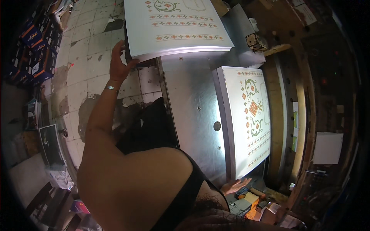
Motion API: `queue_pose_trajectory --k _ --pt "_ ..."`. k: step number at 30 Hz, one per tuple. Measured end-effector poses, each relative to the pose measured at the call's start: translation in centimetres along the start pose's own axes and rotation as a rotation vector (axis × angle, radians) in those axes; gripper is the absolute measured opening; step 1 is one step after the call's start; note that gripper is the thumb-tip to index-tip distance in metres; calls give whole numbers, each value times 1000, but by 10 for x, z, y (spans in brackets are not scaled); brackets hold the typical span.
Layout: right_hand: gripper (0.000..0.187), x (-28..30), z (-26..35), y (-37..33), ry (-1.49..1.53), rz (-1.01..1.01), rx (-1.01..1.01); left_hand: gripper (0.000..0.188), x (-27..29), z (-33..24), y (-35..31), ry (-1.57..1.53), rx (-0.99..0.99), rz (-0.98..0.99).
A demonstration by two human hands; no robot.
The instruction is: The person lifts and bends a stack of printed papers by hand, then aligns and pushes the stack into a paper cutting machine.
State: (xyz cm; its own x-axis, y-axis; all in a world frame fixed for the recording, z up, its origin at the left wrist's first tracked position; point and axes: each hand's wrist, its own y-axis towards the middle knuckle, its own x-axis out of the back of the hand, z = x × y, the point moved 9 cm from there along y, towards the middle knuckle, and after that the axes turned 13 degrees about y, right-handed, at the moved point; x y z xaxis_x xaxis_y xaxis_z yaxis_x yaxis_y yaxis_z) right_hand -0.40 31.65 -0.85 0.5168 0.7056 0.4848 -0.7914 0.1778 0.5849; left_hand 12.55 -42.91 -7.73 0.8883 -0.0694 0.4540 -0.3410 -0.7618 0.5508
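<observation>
1. a thick stack of white paper sheets with orange and green ornament [250, 115] is lying at right; a second white ornament-printed paper stack [183, 30] is sitting at the far end, overhanging leftward.
2. your left hand [120, 65] is curving loosely around the far stack's near-left corner, thumb at the edge, not clenching. your right hand [235, 186] is lying unclosed by the right stack's near end, fingers extending; whether it is touching, i cannot tell.
3. each block is probably weighing a lot, single sheets likely bending, slipping and creasing easily; you are best supporting opposite edges with flat palms.
4. a smooth grey metal tabletop [189, 96] is bearing both, probably letting paper slide.
5. at far left, dark blue cardboard boxes [42, 52] are standing piled beside a worn, pale tiled floor [86, 29].
</observation>
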Motion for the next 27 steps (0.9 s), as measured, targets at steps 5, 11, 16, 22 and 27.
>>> queue_pose_trajectory --k 5,11,16,22,27 --pt "87 8 -20 5 163 -23 127 93 23 -30 31 205 -175 8" --pt "92 14 -8 2 46 -52 31 82 23 -75 67 189 -359 105" --pt "96 15 -7 2 183 -95 -3 48 15 -98 103 206 -574 120" --pt "101 15 -8 1 230 -102 -19 28 -5 -104 127 -48 -367 344" --pt "98 12 1 2 218 -109 -13 25 -13 -81 137 -153 -235 420"
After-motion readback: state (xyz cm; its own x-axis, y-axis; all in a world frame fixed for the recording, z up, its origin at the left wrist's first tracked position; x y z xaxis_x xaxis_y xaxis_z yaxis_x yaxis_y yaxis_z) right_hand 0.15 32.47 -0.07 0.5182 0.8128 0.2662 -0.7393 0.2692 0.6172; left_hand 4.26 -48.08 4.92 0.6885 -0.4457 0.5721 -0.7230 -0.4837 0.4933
